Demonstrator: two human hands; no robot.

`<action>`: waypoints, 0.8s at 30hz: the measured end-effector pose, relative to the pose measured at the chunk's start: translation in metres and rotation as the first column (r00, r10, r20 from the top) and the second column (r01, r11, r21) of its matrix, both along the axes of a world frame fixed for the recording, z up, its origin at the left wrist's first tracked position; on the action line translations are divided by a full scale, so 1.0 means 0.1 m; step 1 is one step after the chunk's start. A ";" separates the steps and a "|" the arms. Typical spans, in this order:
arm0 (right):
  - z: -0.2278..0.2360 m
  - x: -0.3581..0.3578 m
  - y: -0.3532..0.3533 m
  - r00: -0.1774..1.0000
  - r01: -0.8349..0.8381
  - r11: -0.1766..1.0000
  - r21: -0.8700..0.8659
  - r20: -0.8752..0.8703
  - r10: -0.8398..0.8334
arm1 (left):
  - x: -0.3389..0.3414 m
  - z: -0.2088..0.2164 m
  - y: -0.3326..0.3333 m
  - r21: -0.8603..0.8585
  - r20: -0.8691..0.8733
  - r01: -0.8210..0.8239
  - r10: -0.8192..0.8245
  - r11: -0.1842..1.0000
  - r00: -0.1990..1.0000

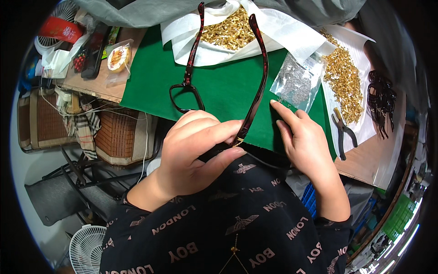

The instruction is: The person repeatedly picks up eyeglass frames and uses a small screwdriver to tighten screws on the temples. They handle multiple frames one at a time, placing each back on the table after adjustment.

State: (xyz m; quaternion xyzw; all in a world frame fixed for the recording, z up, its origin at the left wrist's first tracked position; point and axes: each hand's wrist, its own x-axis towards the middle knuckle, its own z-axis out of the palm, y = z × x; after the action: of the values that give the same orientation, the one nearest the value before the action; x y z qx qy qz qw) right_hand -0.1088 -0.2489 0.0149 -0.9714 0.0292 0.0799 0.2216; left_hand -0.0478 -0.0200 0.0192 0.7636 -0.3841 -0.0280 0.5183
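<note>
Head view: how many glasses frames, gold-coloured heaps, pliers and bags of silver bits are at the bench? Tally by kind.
Glasses frame, in the left hand: 1
Heaps of gold-coloured parts: 2
Pliers: 1
Bag of silver bits: 1
Total: 5

- Position: head view, from the left one of two wide fisheye cameras worn side by side on my head.
- Facing: downward and forward, upright and unmirrored; my bare left hand (194,148) sits left of centre, my bare right hand (308,141) right of it.
- Lower limit: my black fabric shirt with pale print (219,228) fills the lower middle, seen from above.
- Range: close; hands large in the view, the flat green cloth work surface (228,89) just beyond them.
- Upper limit: a loose grey sheet (150,11) across the top edge.
- Margins: wide coverage reaches a round white plastic fan (89,251) at lower left; straight edges bow, corners fall black.
</note>
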 end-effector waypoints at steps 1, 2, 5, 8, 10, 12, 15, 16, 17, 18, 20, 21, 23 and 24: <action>0.00 -0.01 -0.01 1.000 0.005 1.000 -0.004 0.006 -0.005 | 0.00 -0.01 -0.01 0.001 -0.013 -0.003 0.003 1.000 1.000; 0.01 -0.01 -0.01 1.000 0.010 1.000 0.005 -0.024 -0.010 | 0.00 -0.01 -0.01 0.002 -0.026 -0.005 0.005 1.000 1.000; 0.10 0.01 -0.04 0.999 -0.008 0.983 0.185 -0.029 0.014 | 0.00 0.01 -0.04 0.023 -0.088 -0.006 0.008 1.000 0.996; 0.31 -0.05 -0.06 0.992 -0.072 0.749 0.658 -0.028 0.120 | 0.01 -0.01 -0.08 0.017 -0.065 -0.002 0.003 1.000 0.998; 0.44 -0.05 0.00 0.978 -0.013 0.641 0.767 -0.124 0.167 | 0.02 -0.01 -0.11 -0.004 -0.066 0.014 -0.014 1.000 0.998; 0.47 -0.05 0.02 0.967 0.062 0.596 0.800 -0.197 0.163 | 0.03 0.01 -0.12 0.024 -0.026 0.011 -0.010 1.000 1.000; 0.49 -0.07 0.01 0.957 0.121 0.581 0.805 -0.250 0.147 | 0.02 0.02 -0.12 0.049 -0.023 -0.008 0.009 0.999 1.000; 0.48 -0.07 0.01 0.956 0.129 0.583 0.802 -0.257 0.143 | 0.02 0.02 -0.12 0.057 -0.032 -0.017 0.019 0.998 0.999; 0.47 -0.06 0.00 0.956 0.128 0.584 0.801 -0.256 0.141 | 0.00 0.03 -0.11 0.010 -0.115 -0.026 0.027 1.000 0.993; 0.46 -0.06 -0.01 0.961 0.100 0.588 0.802 -0.232 0.153 | 0.00 0.04 -0.10 -0.034 -0.193 -0.036 0.029 0.999 0.981; 0.47 -0.05 -0.02 0.966 0.024 0.599 0.800 -0.172 0.191 | -0.07 0.09 -0.08 -0.172 -0.257 -0.099 0.052 0.980 0.965; 0.48 -0.05 -0.04 0.967 -0.028 0.603 0.797 -0.133 0.219 | -0.05 0.11 -0.04 -0.238 -0.205 -0.079 0.030 0.968 0.978; 0.55 -0.04 -0.09 0.972 -0.085 0.597 0.798 -0.066 0.227 | 0.02 0.17 0.04 -0.367 -0.092 -0.014 -0.022 0.930 0.996; 0.59 -0.04 -0.11 0.970 -0.118 0.597 0.793 -0.036 0.239 | 0.09 0.16 0.05 -0.434 -0.126 0.020 -0.082 0.901 0.989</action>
State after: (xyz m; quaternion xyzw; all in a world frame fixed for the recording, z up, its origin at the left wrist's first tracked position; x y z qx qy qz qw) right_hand -0.1128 -0.2595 0.0741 -0.7658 -0.0910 0.1736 0.6124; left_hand -0.0388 -0.0146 0.0350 0.6155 -0.3628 -0.0099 0.6996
